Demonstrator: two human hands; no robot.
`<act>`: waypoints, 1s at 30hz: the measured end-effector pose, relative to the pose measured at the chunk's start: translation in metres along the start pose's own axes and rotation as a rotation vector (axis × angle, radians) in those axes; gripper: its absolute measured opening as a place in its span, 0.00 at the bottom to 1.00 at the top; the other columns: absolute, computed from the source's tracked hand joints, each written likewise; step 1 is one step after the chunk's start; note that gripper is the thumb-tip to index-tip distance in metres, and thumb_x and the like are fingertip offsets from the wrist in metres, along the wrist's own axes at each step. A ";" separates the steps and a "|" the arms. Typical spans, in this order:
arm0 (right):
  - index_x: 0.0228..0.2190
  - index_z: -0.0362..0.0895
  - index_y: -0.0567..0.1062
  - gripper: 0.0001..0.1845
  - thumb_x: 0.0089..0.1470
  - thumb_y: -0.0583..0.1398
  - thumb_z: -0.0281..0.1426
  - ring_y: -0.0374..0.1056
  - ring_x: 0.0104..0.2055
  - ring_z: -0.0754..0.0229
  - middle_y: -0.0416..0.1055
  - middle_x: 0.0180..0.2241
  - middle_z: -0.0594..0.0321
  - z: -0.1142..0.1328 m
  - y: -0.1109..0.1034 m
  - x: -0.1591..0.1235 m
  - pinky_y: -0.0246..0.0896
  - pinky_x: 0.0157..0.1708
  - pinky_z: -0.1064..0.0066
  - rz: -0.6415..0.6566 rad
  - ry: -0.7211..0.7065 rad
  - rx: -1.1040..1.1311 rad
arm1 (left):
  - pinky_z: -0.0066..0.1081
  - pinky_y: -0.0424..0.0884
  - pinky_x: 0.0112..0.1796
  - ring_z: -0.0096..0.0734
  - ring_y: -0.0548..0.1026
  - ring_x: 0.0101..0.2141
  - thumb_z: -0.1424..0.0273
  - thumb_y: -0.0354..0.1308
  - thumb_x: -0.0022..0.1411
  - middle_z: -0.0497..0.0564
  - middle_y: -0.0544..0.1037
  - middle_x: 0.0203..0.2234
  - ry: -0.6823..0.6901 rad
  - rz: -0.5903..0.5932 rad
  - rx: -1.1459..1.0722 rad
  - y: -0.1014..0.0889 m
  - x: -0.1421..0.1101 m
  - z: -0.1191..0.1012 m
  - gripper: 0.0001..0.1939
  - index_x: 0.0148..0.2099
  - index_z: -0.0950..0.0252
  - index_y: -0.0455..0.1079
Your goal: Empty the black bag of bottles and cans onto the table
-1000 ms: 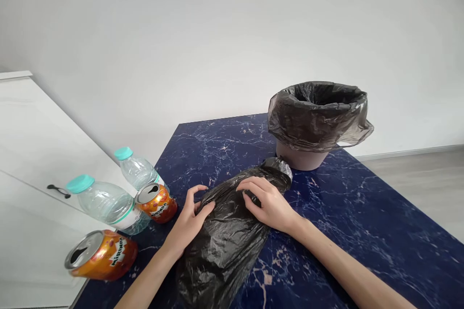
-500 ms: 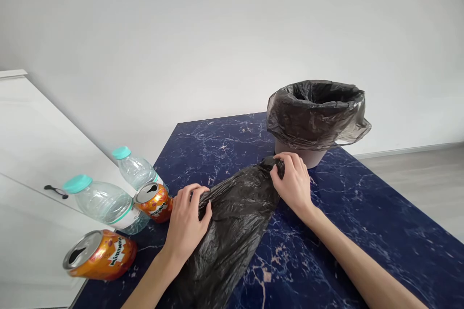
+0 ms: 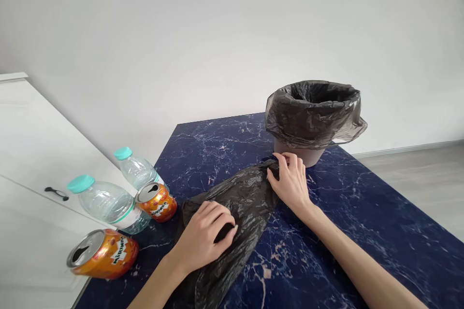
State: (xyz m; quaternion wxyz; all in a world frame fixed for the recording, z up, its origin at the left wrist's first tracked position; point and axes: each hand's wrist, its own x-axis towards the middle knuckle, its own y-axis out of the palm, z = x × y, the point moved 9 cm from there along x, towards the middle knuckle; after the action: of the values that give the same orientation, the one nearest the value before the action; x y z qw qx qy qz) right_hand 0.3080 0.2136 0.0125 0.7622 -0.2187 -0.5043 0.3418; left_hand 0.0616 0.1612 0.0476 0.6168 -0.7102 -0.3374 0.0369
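A black garbage bag (image 3: 250,195) lies stretched and wrinkled across the table, running from its near edge towards the bin. Curled over the bag's middle, my left hand (image 3: 206,234) is closed on the plastic, with a gap showing between thumb and forefinger. My right hand (image 3: 292,178) grips the bag's far end, close to the foot of the bin; its fingertips are partly hidden. Behind that hand stands a grey-brown bin (image 3: 299,153), lined with another black bag (image 3: 311,123) folded over its rim.
On the left stand two orange Mirinda cans, a nearer can (image 3: 108,253) and a farther can (image 3: 159,203). Beside them are two clear bottles with turquoise caps, one nearer bottle (image 3: 107,200) and one farther bottle (image 3: 137,169). A white cabinet (image 3: 32,154) adjoins the blue marbled table (image 3: 206,147).
My left hand has moved right and nearer, from the bag's left edge onto its middle, dragging some plastic. My right hand stays at the far end, its fingers slightly more spread.
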 end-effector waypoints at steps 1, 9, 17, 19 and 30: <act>0.60 0.44 0.69 0.23 0.67 0.56 0.36 0.64 0.57 0.34 0.67 0.55 0.42 0.007 -0.004 0.002 0.64 0.55 0.42 -0.005 -0.030 0.062 | 0.43 0.73 0.49 0.40 0.79 0.44 0.71 0.55 0.75 0.52 0.81 0.40 -0.030 -0.053 0.027 -0.004 0.000 0.005 0.05 0.44 0.58 0.71; 0.42 0.49 0.76 0.07 0.61 0.64 0.29 0.72 0.44 0.55 0.77 0.39 0.63 0.110 -0.012 -0.030 0.67 0.49 0.62 0.469 -0.378 0.781 | 0.49 0.73 0.48 0.51 0.79 0.48 0.62 0.53 0.77 0.57 0.80 0.47 -0.350 -0.271 0.246 -0.012 -0.017 0.063 0.10 0.54 0.60 0.66; 0.49 0.48 0.77 0.37 0.41 0.78 0.50 0.67 0.49 0.53 0.72 0.50 0.58 0.174 -0.005 -0.112 0.66 0.54 0.61 0.714 -0.724 0.873 | 0.46 0.72 0.44 0.48 0.78 0.43 0.74 0.50 0.74 0.54 0.80 0.42 -0.417 -0.268 0.274 -0.005 -0.023 0.074 0.08 0.51 0.59 0.66; 0.44 0.49 0.79 0.24 0.50 0.75 0.47 0.68 0.48 0.54 0.73 0.48 0.59 0.174 -0.001 -0.114 0.65 0.52 0.62 0.715 -0.738 0.851 | 0.46 0.73 0.44 0.47 0.78 0.42 0.74 0.50 0.73 0.53 0.80 0.41 -0.419 -0.275 0.255 -0.005 -0.022 0.074 0.08 0.51 0.59 0.67; 0.36 0.44 0.81 0.11 0.58 0.72 0.39 0.69 0.36 0.62 0.77 0.37 0.62 0.128 0.009 -0.088 0.64 0.38 0.69 1.043 0.007 1.383 | 0.45 0.67 0.62 0.46 0.76 0.58 0.54 0.47 0.79 0.57 0.80 0.55 -0.367 -0.142 -0.582 -0.011 -0.011 0.060 0.19 0.53 0.59 0.74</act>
State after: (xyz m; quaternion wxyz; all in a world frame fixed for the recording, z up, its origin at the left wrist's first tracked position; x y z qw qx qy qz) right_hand 0.1652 0.1527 0.0024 0.4714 0.0896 -0.0161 0.8772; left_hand 0.0203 0.2066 0.0391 0.3183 -0.8127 -0.4876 0.0233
